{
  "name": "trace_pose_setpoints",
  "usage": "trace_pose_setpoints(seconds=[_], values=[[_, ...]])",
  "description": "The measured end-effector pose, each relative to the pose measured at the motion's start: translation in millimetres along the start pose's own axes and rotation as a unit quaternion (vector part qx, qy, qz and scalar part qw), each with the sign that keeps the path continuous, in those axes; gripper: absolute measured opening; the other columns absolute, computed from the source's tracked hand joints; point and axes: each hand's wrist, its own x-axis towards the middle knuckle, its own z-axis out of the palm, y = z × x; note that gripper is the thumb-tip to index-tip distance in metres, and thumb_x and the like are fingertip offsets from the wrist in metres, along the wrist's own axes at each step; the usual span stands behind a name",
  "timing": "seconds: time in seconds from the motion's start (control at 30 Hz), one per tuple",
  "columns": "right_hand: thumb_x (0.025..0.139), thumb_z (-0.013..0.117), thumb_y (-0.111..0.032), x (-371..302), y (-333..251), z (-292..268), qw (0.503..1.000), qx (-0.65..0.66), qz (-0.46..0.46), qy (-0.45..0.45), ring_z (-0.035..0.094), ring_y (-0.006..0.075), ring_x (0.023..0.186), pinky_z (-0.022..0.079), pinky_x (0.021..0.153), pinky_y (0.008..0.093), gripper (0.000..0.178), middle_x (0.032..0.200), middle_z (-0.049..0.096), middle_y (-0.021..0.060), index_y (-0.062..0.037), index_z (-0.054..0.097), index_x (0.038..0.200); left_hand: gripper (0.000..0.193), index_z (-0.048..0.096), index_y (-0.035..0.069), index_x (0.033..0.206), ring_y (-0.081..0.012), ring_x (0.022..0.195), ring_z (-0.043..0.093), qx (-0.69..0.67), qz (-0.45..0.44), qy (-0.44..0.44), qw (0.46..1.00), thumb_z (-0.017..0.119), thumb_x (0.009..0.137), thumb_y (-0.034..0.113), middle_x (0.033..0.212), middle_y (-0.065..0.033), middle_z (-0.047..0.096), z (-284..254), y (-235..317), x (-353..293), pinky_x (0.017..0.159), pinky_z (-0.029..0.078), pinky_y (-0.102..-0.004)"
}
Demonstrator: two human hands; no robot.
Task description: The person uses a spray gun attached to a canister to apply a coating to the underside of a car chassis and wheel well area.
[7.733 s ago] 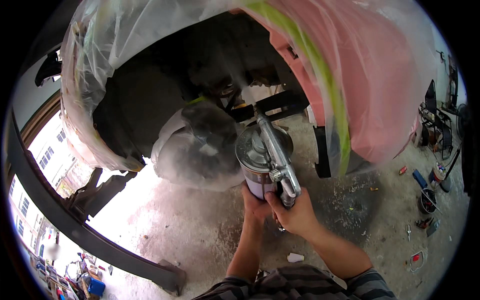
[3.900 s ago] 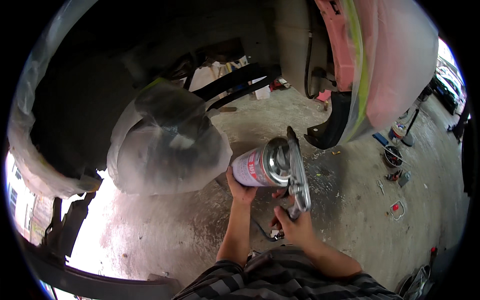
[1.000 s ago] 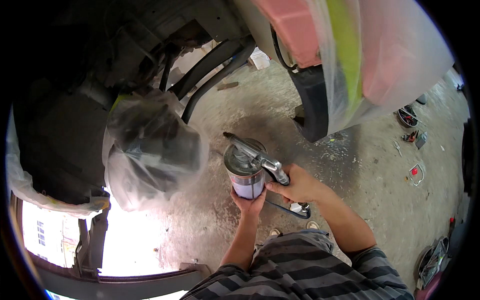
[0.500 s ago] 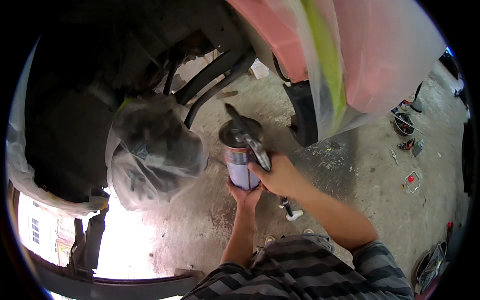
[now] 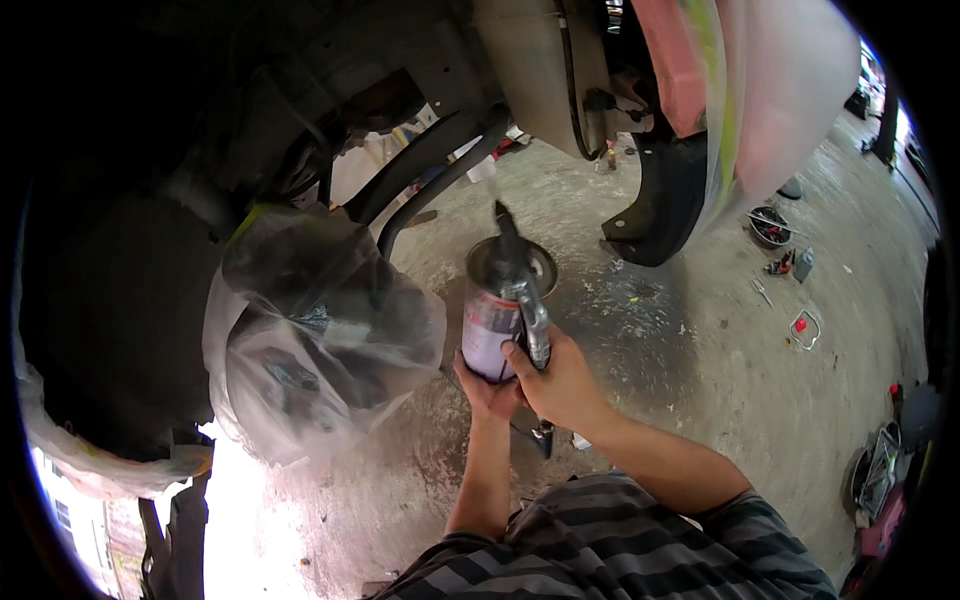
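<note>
A spray gun (image 5: pixel 535 330) with a silvery body and a dark nozzle is in front of me, its nozzle pointing away. My right hand (image 5: pixel 565 375) is wrapped round the gun's handle. Against the gun stands a cylindrical can (image 5: pixel 488 340) with a pale lilac lower part and a dark, stained top. Underneath, my left hand (image 5: pixel 488 395) cups the can's base, with its fingers partly hidden. A faint whitish haze shows beyond the nozzle tip. To the left hangs clear plastic sheeting (image 5: pixel 330 350), wrapped round a dark bulky part in the vehicle's wheel well.
A dark wheel well (image 5: pixel 120 240) fills the left side. A black liner piece (image 5: pixel 655 210) hangs under the plastic-covered pink panel (image 5: pixel 790 90). On the concrete floor at right lie a bowl of small parts (image 5: pixel 770 228), a bottle (image 5: pixel 804 264) and a wire loop (image 5: pixel 805 329).
The view has shifted, so more of the vehicle's underside shows at the top. Both hands keep their hold; the gun's nozzle now points more straight ahead, less to the left.
</note>
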Motion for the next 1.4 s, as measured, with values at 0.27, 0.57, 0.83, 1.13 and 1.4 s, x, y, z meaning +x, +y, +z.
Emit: trace_pose_setpoints(seconds=[0.27,0.57,0.83,1.13,1.4], values=[[0.084,0.065,-0.018,-11.0,9.6,34.4,0.993,0.047,-0.008,0.11,0.058,0.0449,0.097,0.045,0.081,0.0456,0.031,0.1,0.058,0.0293,0.0041,0.055,0.104,0.062,0.045,0.009,0.132,-0.03,0.11,0.057,0.087,-0.087,-0.162,0.979,0.029,0.094,0.054,0.125,-0.0135,0.056,-10.9,35.9,5.8,0.094,0.049,-0.0434],[0.083,0.067,-0.016,-32.2,19.8,50.2,0.996,-0.006,-0.036,0.086,0.064,0.0385,0.079,0.049,0.072,0.0425,0.034,0.087,0.062,0.0202,0.0034,0.054,0.108,0.064,0.045,0.012,0.132,-0.0344,0.113,0.054,0.063,-0.092,-0.013,0.994,0.035,0.09,0.058,0.126,-0.013,0.054,-21.0,51.6,-7.1,0.093,0.047,-0.0515],[0.089,0.062,-0.012,-63.7,67.5,13.5,0.99,0.129,0.053,-0.002,0.059,0.0102,0.056,0.046,0.046,0.0254,0.026,0.074,0.056,0.0021,-0.003,0.051,0.11,0.064,0.038,0.015,0.138,-0.0381,0.128,0.038,0.123,-0.04,0.108,0.986,0.034,0.089,0.055,0.141,-0.0131,0.04,-87.0,53.7,2.4,0.098,0.032,-0.0634],[0.092,0.062,-0.027,18.0,225.3,-54.2,0.984,0.158,-0.064,-0.048,0.059,0.0095,0.05,0.042,0.041,0.0236,0.029,0.07,0.06,0.0027,-0.0033,0.056,0.108,0.07,0.023,0.007,0.14,-0.0305,0.121,0.047,0.623,0.307,-0.031,0.719,0.063,0.083,0.01,0.134,-0.0198,0.04,-171.4,-11.2,89.0,0.091,0.047,-0.0432],[0.089,0.064,-0.029,97.1,285.8,-109.4,0.955,0.182,-0.214,-0.091,0.057,0.0109,0.046,0.04,0.037,0.0232,0.033,0.062,0.055,0.0023,0.001,0.057,0.101,0.056,0.04,0.017,0.135,-0.0392,0.122,0.042,0.191,0.162,-0.123,0.96,0.037,0.092,0.053,0.137,-0.014,0.042,-163.2,-52.0,172.8,0.094,0.039,-0.0586]])
